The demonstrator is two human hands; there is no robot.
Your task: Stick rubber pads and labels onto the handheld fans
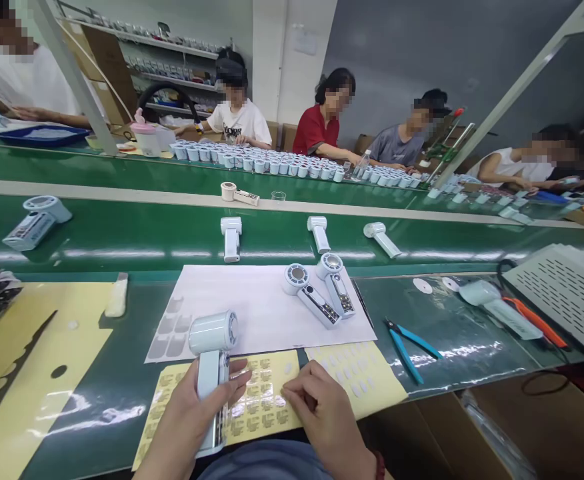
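Note:
My left hand [192,407] is wrapped around the handle of a pale blue handheld fan [212,370], its round head pointing up and away from me. Below it lies a yellow sheet of printed labels [255,427]. Over the right part of that sheet, my right hand [322,413] has thumb and forefinger pinched together; whatever is between them is too small to make out. Beside my right hand is a second yellow sheet with small oval stickers [362,367]. Two more handheld fans [312,293] [339,283] rest on the white paper [252,307] beyond my hands.
Blue-handled nippers [409,347] lie at right, near another fan [502,310] and a perforated metal box [567,287]. Several fans stand or lie on the green conveyor [172,233]. Across it, people work behind rows of pale blue parts [272,163]. Yellow backing paper [72,353] lies at left.

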